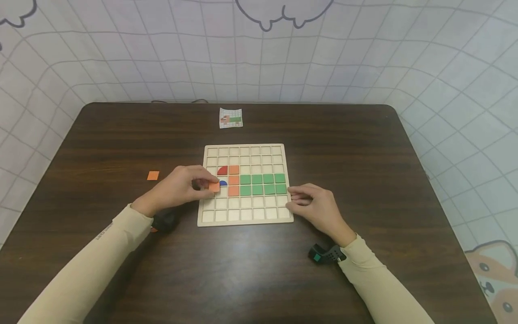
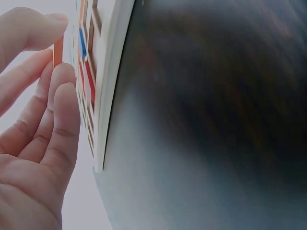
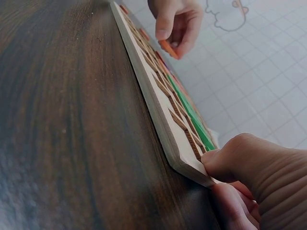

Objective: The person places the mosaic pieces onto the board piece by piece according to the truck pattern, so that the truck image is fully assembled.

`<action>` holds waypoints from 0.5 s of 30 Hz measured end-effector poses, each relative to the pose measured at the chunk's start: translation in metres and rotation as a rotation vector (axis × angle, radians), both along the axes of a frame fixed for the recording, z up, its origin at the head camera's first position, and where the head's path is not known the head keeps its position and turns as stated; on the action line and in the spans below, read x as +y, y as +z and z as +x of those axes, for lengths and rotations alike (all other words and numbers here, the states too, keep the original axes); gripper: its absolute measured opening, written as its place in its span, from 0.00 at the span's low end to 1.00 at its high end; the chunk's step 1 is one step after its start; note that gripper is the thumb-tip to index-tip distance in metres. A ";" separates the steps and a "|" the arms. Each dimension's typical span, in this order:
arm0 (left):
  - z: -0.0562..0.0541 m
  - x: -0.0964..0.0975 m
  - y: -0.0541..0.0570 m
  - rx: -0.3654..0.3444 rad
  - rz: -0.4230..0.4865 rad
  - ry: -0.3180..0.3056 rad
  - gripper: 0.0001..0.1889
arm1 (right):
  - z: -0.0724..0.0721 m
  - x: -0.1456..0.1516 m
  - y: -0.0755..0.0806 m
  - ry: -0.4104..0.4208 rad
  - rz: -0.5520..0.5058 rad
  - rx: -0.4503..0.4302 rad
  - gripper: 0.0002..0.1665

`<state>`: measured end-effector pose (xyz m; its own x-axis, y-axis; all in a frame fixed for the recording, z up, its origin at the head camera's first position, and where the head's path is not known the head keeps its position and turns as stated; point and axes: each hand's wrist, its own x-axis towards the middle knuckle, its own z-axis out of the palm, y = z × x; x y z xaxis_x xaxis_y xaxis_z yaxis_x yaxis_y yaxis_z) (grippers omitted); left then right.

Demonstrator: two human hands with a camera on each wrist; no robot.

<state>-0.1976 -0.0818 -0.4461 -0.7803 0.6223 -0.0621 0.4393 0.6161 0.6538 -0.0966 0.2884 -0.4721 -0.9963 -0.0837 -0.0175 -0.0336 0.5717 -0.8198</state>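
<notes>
My left hand [image 1: 182, 183] pinches an orange square tile [image 1: 214, 187] between thumb and fingertips, over the left side of a pale wooden grid board [image 1: 246, 222]. In the left wrist view the tile [image 2: 58, 51] appears edge-on. Beside it on the board lie a blue rounded piece [image 1: 223, 183] and a red quarter-round piece [image 1: 223, 171]. A column of orange tiles [image 1: 234, 180] comes after them, then two rows of green tiles [image 1: 256, 179]. My right hand [image 1: 317, 206] grips the board's right edge, its thumb [image 3: 216, 160] on the rim and fingers against the side.
One loose orange tile [image 1: 153, 175] lies on the dark wooden table [image 1: 352, 148] left of the board. Another orange piece [image 1: 154, 230] is mostly hidden by the left wrist. Behind the board rests a small printed card [image 1: 230, 119] with a coloured grid pattern.
</notes>
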 end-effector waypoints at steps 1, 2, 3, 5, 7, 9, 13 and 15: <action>0.000 0.002 -0.001 -0.004 0.001 -0.005 0.17 | 0.000 0.000 0.000 0.000 0.001 -0.001 0.20; 0.000 0.003 -0.001 -0.011 0.004 -0.008 0.17 | 0.000 0.000 0.000 0.000 0.000 -0.002 0.20; 0.001 0.005 -0.002 -0.015 0.008 -0.011 0.17 | 0.000 0.000 0.000 0.001 0.001 -0.002 0.20; 0.001 0.007 -0.003 -0.012 0.011 -0.025 0.17 | 0.000 0.000 0.001 0.002 0.003 -0.001 0.20; 0.000 0.010 -0.004 -0.003 0.012 -0.043 0.16 | 0.000 0.000 0.001 0.004 0.004 0.004 0.20; 0.000 0.011 -0.004 0.001 0.015 -0.062 0.17 | 0.000 0.000 0.000 0.005 0.006 0.006 0.20; 0.000 0.014 -0.005 0.010 0.017 -0.087 0.17 | 0.000 0.000 0.000 0.007 0.011 0.009 0.20; 0.000 0.015 -0.005 0.012 0.016 -0.091 0.17 | 0.000 0.001 0.000 0.006 0.011 0.010 0.20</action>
<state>-0.1976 -0.0664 -0.4513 -0.7213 0.6913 -0.0430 0.5005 0.5632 0.6575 -0.0967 0.2892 -0.4722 -0.9960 -0.0893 -0.0082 -0.0454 0.5807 -0.8129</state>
